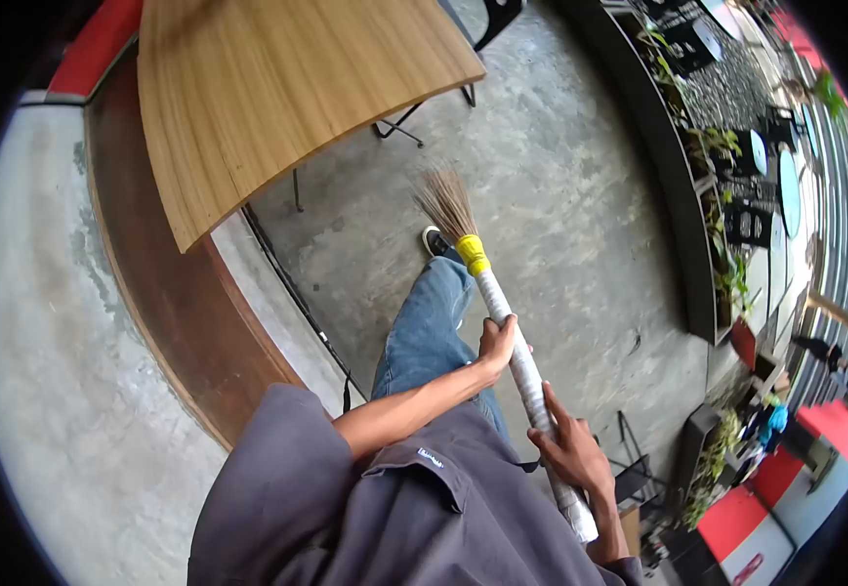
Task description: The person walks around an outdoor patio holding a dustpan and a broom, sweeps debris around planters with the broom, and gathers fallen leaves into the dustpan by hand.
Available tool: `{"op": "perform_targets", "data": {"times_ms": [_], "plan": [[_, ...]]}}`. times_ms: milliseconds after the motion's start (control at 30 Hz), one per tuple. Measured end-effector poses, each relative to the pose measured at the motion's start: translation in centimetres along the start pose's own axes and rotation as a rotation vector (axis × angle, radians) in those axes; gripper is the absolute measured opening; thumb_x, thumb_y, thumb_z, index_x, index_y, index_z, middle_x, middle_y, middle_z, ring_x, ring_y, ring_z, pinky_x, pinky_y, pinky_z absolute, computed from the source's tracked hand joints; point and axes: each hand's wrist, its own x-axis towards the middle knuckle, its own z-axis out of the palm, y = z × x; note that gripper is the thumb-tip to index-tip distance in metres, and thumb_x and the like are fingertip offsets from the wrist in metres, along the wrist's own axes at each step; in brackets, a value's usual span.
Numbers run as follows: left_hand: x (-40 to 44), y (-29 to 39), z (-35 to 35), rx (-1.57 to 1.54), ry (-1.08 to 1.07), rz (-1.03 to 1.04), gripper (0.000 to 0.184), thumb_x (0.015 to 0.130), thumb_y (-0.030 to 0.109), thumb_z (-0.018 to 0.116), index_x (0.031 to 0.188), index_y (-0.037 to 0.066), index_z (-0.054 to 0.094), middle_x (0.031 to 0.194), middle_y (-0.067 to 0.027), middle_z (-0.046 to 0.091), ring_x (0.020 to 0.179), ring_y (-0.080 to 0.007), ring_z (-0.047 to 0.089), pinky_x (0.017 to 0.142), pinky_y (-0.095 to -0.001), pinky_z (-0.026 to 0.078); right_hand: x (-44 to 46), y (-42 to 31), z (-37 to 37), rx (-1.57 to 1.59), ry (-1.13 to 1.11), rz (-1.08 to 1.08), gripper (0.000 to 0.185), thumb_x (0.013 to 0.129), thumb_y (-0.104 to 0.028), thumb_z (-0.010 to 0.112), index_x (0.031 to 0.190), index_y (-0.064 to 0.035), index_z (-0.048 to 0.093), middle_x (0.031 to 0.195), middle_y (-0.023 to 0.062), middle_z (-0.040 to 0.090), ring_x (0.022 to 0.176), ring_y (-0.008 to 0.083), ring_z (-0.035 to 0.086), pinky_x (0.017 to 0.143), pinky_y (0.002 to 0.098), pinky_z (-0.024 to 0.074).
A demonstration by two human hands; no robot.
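A stick broom with a white-wrapped handle (529, 376) slants across the view, its bristles (446, 203) pointing up and away from my body. Yellow tape (473, 254) binds the bristles to the handle. My left hand (499, 344) is closed around the upper part of the handle, below the tape. Nearer my body, my right hand (572, 449) grips the lower handle, with the thumb and fingers lying along it. Whether the bristle tips touch the concrete floor (580, 225) I cannot tell.
A wooden table (297, 88) stands at the upper left, its metal legs (399, 127) on the floor. Beside it runs a brown bench-like ledge (165, 244) along the wall. A long dark planter (673, 186) borders the right side. A dark chair (634, 474) is at lower right.
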Motion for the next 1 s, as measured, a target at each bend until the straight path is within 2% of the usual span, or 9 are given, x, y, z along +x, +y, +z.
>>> {"op": "perform_targets", "data": {"times_ms": [100,167,267,367,567,733,800,867,1000], "plan": [[-2.8,-1.0,-3.7,-0.068,0.028,0.052,0.040,0.090,0.034,0.057,0.101,-0.002,0.041,0.078,-0.0123,0.056,0.053,-0.0274,0.064,0.048,-0.0380,0.054,-2.2,0.2,4.0,0.185,0.001,0.050,0.075,0.087,-0.029,0.062,0.152,-0.0161,0.025,0.085,0.0238,0.065,0.078,0.0347,0.066,0.077,0.0429,0.0483],[-2.9,-0.6,-6.7,-0.011,0.089,0.086,0.036,0.089,0.033,0.054,0.095,-0.001,0.046,0.071,-0.0116,0.057,0.051,-0.0261,0.064,0.046,-0.0377,0.052,-0.8,1.3,7.9,0.278,0.048,-0.134,0.074,0.087,-0.028,0.062,0.151,-0.0168,0.026,0.092,0.0269,0.065,0.086,0.0385,0.064,0.083,0.0440,0.0465],[1.6,-1.0,-12.2,0.056,0.140,0.181,0.033,0.088,0.035,0.053,0.085,0.002,0.050,0.067,-0.0098,0.056,0.049,-0.0241,0.061,0.046,-0.0377,0.051,3.8,1.6,13.8,0.338,0.105,-0.209,0.071,0.088,-0.027,0.060,0.150,-0.0163,0.028,0.102,0.0296,0.063,0.097,0.0437,0.060,0.090,0.0455,0.0444],[7.5,-1.7,-15.5,0.120,0.056,0.098,0.041,0.088,0.045,0.053,0.092,0.004,0.050,0.071,-0.0082,0.058,0.054,-0.0212,0.061,0.047,-0.0377,0.052,7.2,0.9,17.4,0.421,0.176,-0.177,0.070,0.088,-0.027,0.060,0.149,-0.0150,0.030,0.105,0.0298,0.062,0.100,0.0460,0.058,0.091,0.0465,0.0441],[7.5,-7.2,-8.0,0.239,-0.250,-0.052,0.044,0.091,0.046,0.050,0.085,0.002,0.056,0.062,-0.0102,0.059,0.054,-0.0246,0.063,0.051,-0.0382,0.053,4.2,2.8,16.7,0.431,0.328,0.047,0.069,0.086,-0.024,0.060,0.148,-0.0119,0.033,0.089,0.0291,0.066,0.085,0.0482,0.062,0.081,0.0486,0.0483],[-0.7,-8.9,-3.3,0.259,-0.337,-0.097,0.034,0.092,0.038,0.052,0.092,0.004,0.049,0.071,-0.0076,0.058,0.058,-0.0236,0.064,0.054,-0.0374,0.054,-3.5,4.5,14.7,0.516,0.376,0.160,0.070,0.084,-0.023,0.063,0.148,-0.0133,0.035,0.078,0.0233,0.065,0.069,0.0291,0.067,0.075,0.0418,0.0497],[-3.5,-7.7,-3.2,0.196,-0.360,-0.110,0.034,0.093,0.037,0.052,0.096,0.004,0.047,0.073,-0.0081,0.057,0.059,-0.0239,0.064,0.055,-0.0378,0.054,-5.5,4.1,13.7,0.509,0.312,0.175,0.073,0.083,-0.026,0.064,0.148,-0.0140,0.034,0.092,0.0252,0.067,0.078,0.0339,0.066,0.081,0.0412,0.0485],[-4.1,-6.4,-3.8,0.272,-0.228,-0.061,0.037,0.092,0.037,0.053,0.097,0.002,0.044,0.072,-0.0103,0.056,0.055,-0.0258,0.065,0.051,-0.0390,0.055,-6.0,3.6,13.6,0.512,0.296,0.129,0.074,0.083,-0.029,0.065,0.148,-0.0136,0.034,0.105,0.0250,0.067,0.090,0.0388,0.063,0.088,0.0411,0.0460],[-2.0,-1.9,-4.4,0.454,0.096,0.040,0.043,0.086,0.034,0.058,0.098,-0.006,0.047,0.071,-0.0172,0.061,0.050,-0.0285,0.065,0.045,-0.0395,0.054,-2.2,3.2,13.0,0.598,0.309,-0.036,0.073,0.082,-0.029,0.065,0.147,-0.0121,0.036,0.100,0.0250,0.068,0.081,0.0360,0.065,0.083,0.0386,0.0481]]}}
